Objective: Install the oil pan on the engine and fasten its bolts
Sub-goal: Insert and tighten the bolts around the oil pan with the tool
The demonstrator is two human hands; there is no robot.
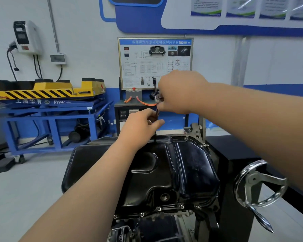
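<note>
The black oil pan (164,172) lies on the engine (147,227) in the middle of the view, with several bolts (159,209) along its near flange. A ratchet wrench (158,99) with a long vertical extension stands over the pan's far edge. My right hand (180,91) grips the ratchet's head and handle at the top. My left hand (142,124) pinches the extension shaft lower down, just above the flange. The socket end is partly hidden behind my left hand.
A chrome handwheel (259,184) of the engine stand sticks out at the right. A blue lift table with a yellow top (47,95) stands at the left. A training board (155,63) on a cabinet is behind the engine. Black blocks (2,165) lie on the floor.
</note>
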